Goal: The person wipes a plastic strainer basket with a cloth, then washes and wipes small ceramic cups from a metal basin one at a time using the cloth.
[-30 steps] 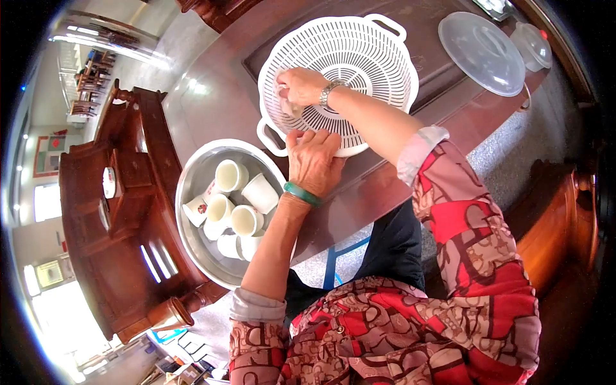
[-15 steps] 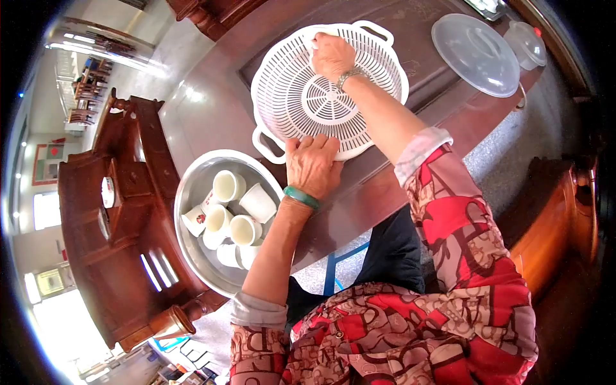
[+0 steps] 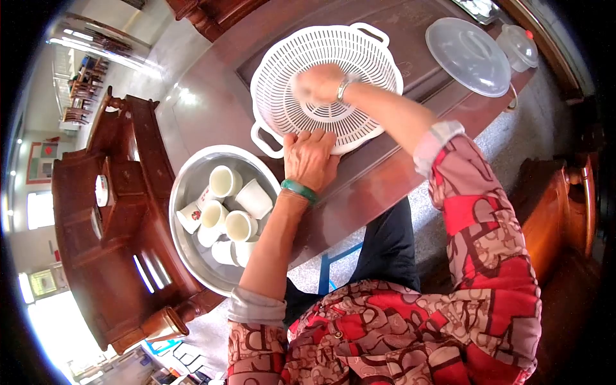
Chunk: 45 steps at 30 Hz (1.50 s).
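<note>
The left hand (image 3: 310, 159) is holding a light-looking, maybe bendy colander (image 3: 269, 83) by its rim, near an easy-to-grab handle (image 3: 255, 135), while the right hand (image 3: 319, 83) is moving inside, its grip too blurry to tell.

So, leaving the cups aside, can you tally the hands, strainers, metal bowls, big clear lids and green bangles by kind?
Hands: 2 (left hand, right hand)
White strainer: 1
Metal bowl: 1
Big clear lid: 1
Green bangle: 1
Total: 6
</note>
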{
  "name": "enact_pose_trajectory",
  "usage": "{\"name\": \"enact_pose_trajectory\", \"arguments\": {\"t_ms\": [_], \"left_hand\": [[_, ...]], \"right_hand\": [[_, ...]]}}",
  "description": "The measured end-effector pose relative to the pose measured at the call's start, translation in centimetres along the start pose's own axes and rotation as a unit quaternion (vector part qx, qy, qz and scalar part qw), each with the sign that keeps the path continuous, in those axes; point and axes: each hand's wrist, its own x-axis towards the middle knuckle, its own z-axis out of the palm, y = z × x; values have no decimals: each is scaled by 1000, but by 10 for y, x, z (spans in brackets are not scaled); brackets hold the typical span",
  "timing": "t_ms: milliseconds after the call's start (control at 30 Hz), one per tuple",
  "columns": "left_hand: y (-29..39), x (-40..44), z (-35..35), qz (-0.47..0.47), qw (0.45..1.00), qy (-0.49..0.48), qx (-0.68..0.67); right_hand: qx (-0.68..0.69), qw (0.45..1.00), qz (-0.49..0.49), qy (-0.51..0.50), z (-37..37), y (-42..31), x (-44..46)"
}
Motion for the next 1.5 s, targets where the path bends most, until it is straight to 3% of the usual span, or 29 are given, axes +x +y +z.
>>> {"name": "enact_pose_trajectory", "arguments": {"t_ms": [33,133,200,267,300,400,433,533,600,767,867,933,1000,1133,1167,1200,1267,1333,1400,1433,1500], "left_hand": [[0,1,0,-2,1000,-1,-5],[0,-2,-2,-9,1000,-7,-8],[0,0,0,-8,1000,5,-8],[0,0,1,-8,1000,11,-5],[0,0,1,-5,1000,13,2],[2,0,-1,-12,1000,3,1],[2,0,-1,-13,1000,2,3],[1,0,-1,-5,1000,0,4],[2,0,-1,-6,1000,-8,-1],[2,0,-1,-14,1000,-4,10],[2,1,-2,-20,1000,-15,12],[1,1,-1,-22,1000,-14,12],[1,1,-1,-23,999,-22,13],[3,-1,3,-19,1000,24,2],[2,-2,4,-19,1000,24,-2],[1,-1,3,-18,1000,25,-4],[1,-1,1,-16,1000,17,1],[2,-2,-1,-14,1000,5,7],[2,-1,-1,-23,1000,-6,0],[2,-1,0,-24,1000,-7,-1],[1,-2,1,-21,1000,5,-7]], "right_hand": [[-58,998,-14,31,-7,19,4],[-116,983,68,127,3,69,29],[-119,985,101,70,-2,52,17],[-167,980,91,-59,-7,21,-1],[-167,985,28,-27,10,23,-3],[-161,980,-99,-64,18,0,-28],[-159,980,-97,-64,18,0,-29],[-71,997,-35,-4,15,2,-21],[-22,997,57,54,7,5,-8],[-77,989,100,73,-5,12,6],[26,992,97,78,-2,11,4],[-91,991,-27,91,18,15,14],[-35,993,-47,100,25,8,7],[-24,986,-158,-40,18,-15,-38],[-58,970,-223,-71,26,-2,-37],[-59,970,-223,-72,20,6,-40],[-131,975,-148,-99,2,17,-47],[-32,995,41,-88,-10,33,-31],[-119,992,44,1,-19,51,-14],[-119,992,45,0,-13,59,-4],[-112,982,93,123,-2,61,9]]}}
